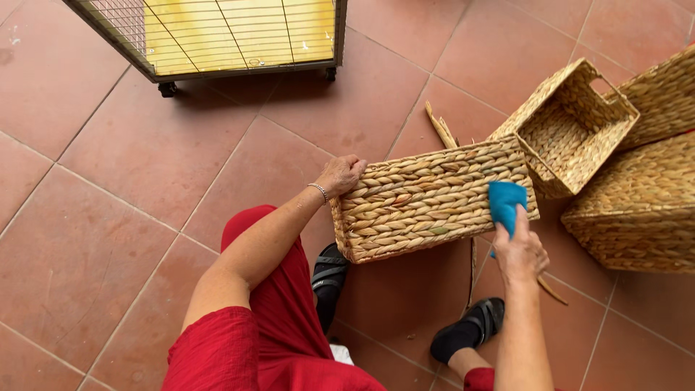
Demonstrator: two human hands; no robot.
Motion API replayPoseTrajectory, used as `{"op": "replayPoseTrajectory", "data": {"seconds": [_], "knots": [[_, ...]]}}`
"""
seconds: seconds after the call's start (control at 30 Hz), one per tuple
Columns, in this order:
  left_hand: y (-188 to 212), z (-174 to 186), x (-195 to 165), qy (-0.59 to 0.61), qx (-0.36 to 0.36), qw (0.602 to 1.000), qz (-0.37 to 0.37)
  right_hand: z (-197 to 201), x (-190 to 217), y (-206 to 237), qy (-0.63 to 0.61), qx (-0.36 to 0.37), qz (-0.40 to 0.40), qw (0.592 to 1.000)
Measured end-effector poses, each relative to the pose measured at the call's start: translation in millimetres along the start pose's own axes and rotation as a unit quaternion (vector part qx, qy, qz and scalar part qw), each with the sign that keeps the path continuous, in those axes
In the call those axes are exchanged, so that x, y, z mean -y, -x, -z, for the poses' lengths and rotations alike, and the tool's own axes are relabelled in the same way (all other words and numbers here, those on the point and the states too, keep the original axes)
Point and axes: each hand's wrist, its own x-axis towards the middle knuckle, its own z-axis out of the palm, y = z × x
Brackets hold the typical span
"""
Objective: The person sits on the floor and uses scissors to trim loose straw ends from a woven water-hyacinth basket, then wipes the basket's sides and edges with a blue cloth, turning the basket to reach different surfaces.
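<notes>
A woven basket (433, 199) is tipped on its side on the tiled floor (108, 181), just in front of two sandalled feet (329, 274), so that one broad wall is turned up toward the camera.

The left hand (340, 175) is closed over the basket's upper left corner, fingers curled on the rim; judged to be steadying it against pushing from the other side. A bracelet (318, 190) is worn at that wrist.

The right hand (520, 253) is partly closed on a blue cloth (504, 203), pinched between thumb and fingers. The cloth is pressed flat on the basket's right end, near the upper edge; the upturned wall is likely what is being wiped.

Counts:
- Baskets: four. One in hand; a smaller open one (572, 127) touching its right corner, mouth tilted up; two larger ones (641, 206) at the right edge, partly cut off.
- Cloths: one.
- Loose reed strips (440, 124): at least two, one behind the basket, one below it by the right foot.
- Wire cage on castors (239, 36): one, top of frame, well apart.
</notes>
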Motion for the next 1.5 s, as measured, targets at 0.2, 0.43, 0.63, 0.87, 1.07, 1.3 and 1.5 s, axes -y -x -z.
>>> {"op": "replayPoseTrajectory", "data": {"seconds": [0.2,0.43,0.63,0.87,1.07,1.3,1.5], "knots": [[-70.6,41.7,-59.8,-0.285,-0.008,0.949,-0.136,2.4,77.3,49.6,0.010,0.045,0.086,0.995],[-191.6,107.0,-145.1,-0.709,-0.155,0.654,-0.211,15.2,133.8,79.0,-0.134,0.007,0.173,0.976],[-235.7,143.6,-140.9,-0.875,-0.152,0.450,-0.091,0.9,122.6,72.5,-0.152,0.044,0.150,0.976],[-241.4,154.1,-100.6,-0.875,-0.229,0.407,-0.125,-14.5,119.0,73.7,-0.143,0.068,0.154,0.975],[-244.8,156.8,-93.5,-0.875,-0.246,0.397,-0.127,-8.0,120.8,71.0,-0.147,0.050,0.157,0.975],[-256.3,156.3,-91.6,-0.884,-0.258,0.369,-0.130,-11.3,114.4,73.9,-0.161,0.044,0.164,0.972],[-267.6,152.5,-89.9,-0.881,-0.271,0.366,-0.128,-17.0,108.7,75.3,-0.184,0.048,0.152,0.970]]}}
